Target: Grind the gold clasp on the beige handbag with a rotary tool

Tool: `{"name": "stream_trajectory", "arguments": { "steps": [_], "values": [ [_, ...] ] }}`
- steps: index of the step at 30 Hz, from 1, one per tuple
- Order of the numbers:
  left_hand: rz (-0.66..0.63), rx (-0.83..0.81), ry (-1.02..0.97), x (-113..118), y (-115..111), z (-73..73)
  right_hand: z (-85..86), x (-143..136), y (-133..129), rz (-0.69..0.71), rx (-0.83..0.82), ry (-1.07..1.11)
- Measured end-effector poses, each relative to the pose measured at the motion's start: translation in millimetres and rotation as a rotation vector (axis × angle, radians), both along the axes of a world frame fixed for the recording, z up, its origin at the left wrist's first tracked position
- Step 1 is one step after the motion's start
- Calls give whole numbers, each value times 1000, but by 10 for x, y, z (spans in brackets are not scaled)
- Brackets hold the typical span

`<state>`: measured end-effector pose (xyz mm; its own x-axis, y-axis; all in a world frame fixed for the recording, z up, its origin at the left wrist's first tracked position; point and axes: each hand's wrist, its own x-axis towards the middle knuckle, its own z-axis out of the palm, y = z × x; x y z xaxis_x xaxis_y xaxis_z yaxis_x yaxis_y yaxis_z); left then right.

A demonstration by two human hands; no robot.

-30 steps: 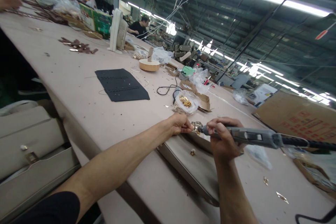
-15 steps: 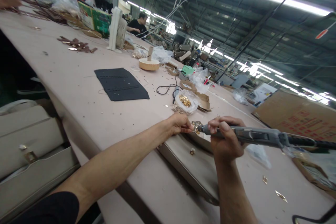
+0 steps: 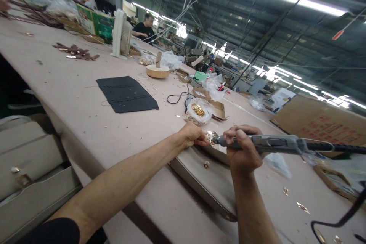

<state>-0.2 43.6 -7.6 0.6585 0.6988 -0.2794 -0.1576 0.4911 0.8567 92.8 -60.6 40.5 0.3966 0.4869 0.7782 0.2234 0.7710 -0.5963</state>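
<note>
In the head view, my right hand [image 3: 244,146] is wrapped round a grey power screwdriver [image 3: 271,143] that lies nearly level, its tip pointing left. That tip meets a shiny gold metal piece [image 3: 212,137] at the upper edge of a beige bag [image 3: 200,175]. My left hand [image 3: 193,136] pinches at the left side of the gold piece, fingers closed; the exact grip is too small to tell. A small gold clasp [image 3: 206,164] sits on the bag's side. Just beyond my hands is a plastic bag of gold parts [image 3: 199,110].
A black panel [image 3: 127,94], a wooden disc with a post [image 3: 158,71] and a white fan [image 3: 121,34] stand farther back on the table. More beige bags [image 3: 25,160] are at lower left. A large cardboard box [image 3: 320,122] is at right. People work in the background.
The view has shifted slightly, so most things appear a little farther left. Both hands keep their places at the gold piece, with the screwdriver still against it.
</note>
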Motion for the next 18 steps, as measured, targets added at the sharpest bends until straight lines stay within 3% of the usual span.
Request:
{"name": "stream_trajectory", "arguments": {
  "steps": [18],
  "values": [
    [-6, 12, 14, -10, -20, 24, -24, 5, -2, 9, -36, 55]
  ]
}}
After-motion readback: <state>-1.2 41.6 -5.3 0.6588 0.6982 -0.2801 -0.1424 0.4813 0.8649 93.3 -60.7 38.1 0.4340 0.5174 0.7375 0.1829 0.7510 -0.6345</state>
